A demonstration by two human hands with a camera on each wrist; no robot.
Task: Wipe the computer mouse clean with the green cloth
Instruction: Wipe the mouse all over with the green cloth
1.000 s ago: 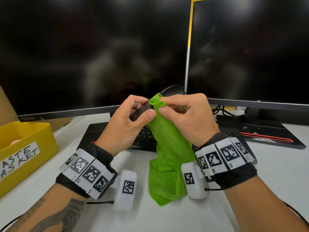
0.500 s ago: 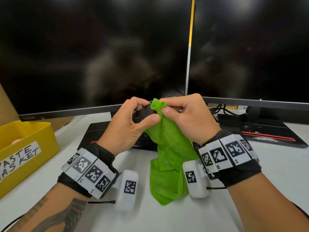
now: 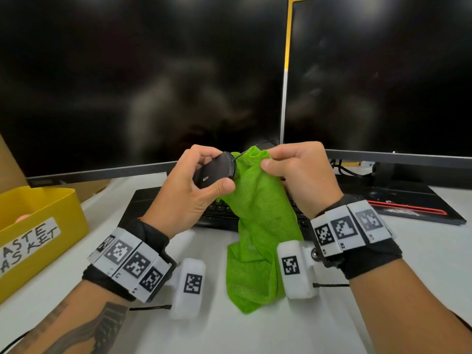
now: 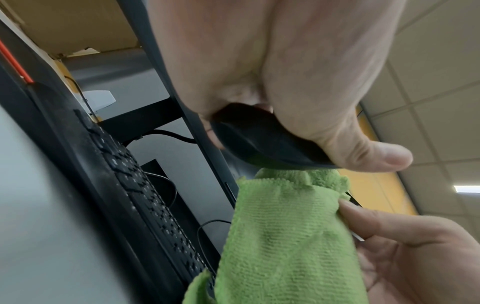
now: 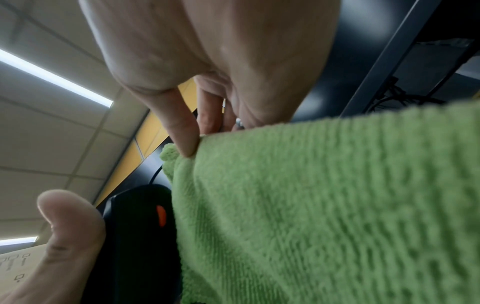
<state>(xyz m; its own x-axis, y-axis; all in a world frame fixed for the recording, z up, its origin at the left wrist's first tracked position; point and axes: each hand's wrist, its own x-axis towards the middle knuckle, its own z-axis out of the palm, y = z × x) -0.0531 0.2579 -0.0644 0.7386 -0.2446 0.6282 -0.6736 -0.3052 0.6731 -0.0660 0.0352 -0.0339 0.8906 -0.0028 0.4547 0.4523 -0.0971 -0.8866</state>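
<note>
— What's on your far left?

— Your yellow bin (image 3: 43,215), labelled in handwriting, sits on the white desk (image 3: 421,256).

— And your left hand?

— Your left hand (image 3: 190,192) is curled round the black mouse (image 3: 215,172), thumb beneath and fingers on top, holding it up above the keyboard (image 3: 219,210) in front of the two dark monitors (image 3: 143,77).

— The cloth?

— The green cloth (image 3: 258,221) touches the mouse's right end and hangs down to the desk.

— Your right hand?

— Your right hand (image 3: 301,175) pinches the cloth's top between thumb and bent fingers, just beside the mouse.
</note>
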